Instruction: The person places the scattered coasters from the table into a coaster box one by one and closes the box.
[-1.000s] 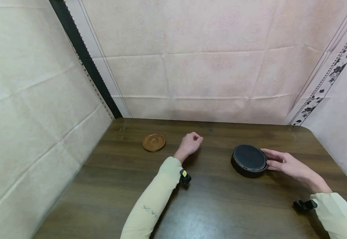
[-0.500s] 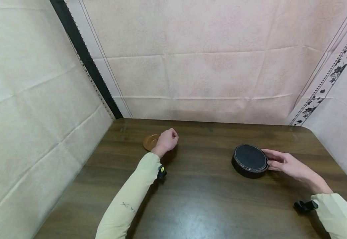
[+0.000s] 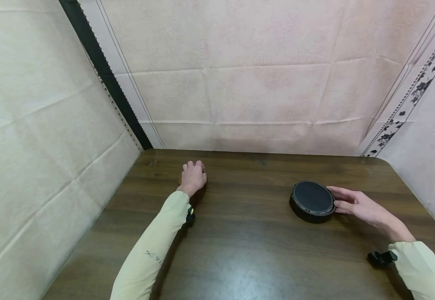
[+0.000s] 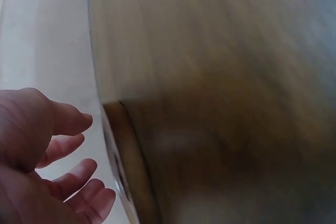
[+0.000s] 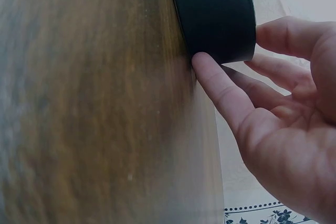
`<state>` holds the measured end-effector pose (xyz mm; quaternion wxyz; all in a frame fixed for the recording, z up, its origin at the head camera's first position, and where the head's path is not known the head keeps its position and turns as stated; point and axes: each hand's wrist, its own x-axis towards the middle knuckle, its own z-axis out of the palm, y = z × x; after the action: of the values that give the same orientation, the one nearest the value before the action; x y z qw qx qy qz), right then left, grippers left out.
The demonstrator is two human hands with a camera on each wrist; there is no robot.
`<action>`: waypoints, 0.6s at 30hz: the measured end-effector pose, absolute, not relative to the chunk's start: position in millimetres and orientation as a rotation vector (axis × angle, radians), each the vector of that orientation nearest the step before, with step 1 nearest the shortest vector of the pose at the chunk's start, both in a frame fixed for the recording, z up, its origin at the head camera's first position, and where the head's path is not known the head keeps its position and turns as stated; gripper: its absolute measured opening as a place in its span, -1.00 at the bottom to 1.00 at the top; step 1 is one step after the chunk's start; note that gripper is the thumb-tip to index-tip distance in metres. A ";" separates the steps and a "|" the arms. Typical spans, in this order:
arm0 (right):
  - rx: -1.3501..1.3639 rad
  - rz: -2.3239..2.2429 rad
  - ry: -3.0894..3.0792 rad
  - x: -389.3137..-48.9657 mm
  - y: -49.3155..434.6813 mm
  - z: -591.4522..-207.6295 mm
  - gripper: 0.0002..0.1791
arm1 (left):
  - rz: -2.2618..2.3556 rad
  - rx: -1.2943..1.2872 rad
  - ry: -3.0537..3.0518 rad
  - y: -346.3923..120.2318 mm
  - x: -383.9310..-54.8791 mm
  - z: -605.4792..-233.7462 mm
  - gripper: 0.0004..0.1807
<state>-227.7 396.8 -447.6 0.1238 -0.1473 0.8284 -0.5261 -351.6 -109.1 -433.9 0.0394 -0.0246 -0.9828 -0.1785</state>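
Note:
My left hand (image 3: 193,178) is over a small brown round disc (image 3: 180,179), which looked like a saucer or lid before being mostly covered in the head view. In the left wrist view the disc (image 4: 134,156) shows edge-on on the table, and my loosely bent fingers (image 4: 79,177) are a little apart from it. A low round black case (image 3: 312,198) with a flat top sits right of the table's middle. My right hand (image 3: 359,206) holds its right side, thumb and fingers at the edge; the right wrist view shows one fingertip low on its dark wall.
The brown wooden table (image 3: 239,233) ends at a straight far edge with rounded corners. Pale patterned cloth (image 3: 258,83) hangs behind it and at both sides. A small black camera (image 3: 382,258) is worn on the right wrist.
My left hand has moved left from the table's middle until it covers the brown disc. My right hand and the black case have stayed in place.

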 end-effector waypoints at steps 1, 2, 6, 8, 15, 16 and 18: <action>-0.431 -1.533 2.419 -227.9 396.9 -447.5 -0.28 | -0.553 -0.062 -3.018 -111.2 -351.8 -434.6 -0.75; -0.432 -1.537 2.415 -228.1 397.1 -447.4 -0.28 | -0.556 -0.051 -3.021 -113.2 -351.7 -435.4 -0.74; -0.437 -1.535 2.414 -228.6 397.7 -447.7 -0.28 | -0.548 -0.021 -3.034 -119.8 -351.1 -438.1 -0.72; -0.437 -1.537 2.411 -228.8 398.1 -448.2 -0.28 | -0.540 -0.007 -3.038 -123.2 -352.1 -438.8 -0.71; -0.445 -1.529 2.423 -229.1 398.3 -449.8 -0.28 | -0.484 0.070 -3.065 -140.8 -355.2 -438.5 -0.64; -0.444 -1.530 2.421 -229.1 398.3 -449.8 -0.27 | -0.485 0.088 -3.070 -143.7 -355.1 -438.0 -0.61; -0.447 -1.530 2.422 -228.8 398.3 -449.8 -0.27 | -0.488 0.128 -3.085 -149.3 -354.8 -437.0 -0.55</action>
<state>-228.8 398.3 -449.8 0.1208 -0.1529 0.8293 -0.5238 -354.8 -149.3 -437.0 0.0079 0.0411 -0.9868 -0.1562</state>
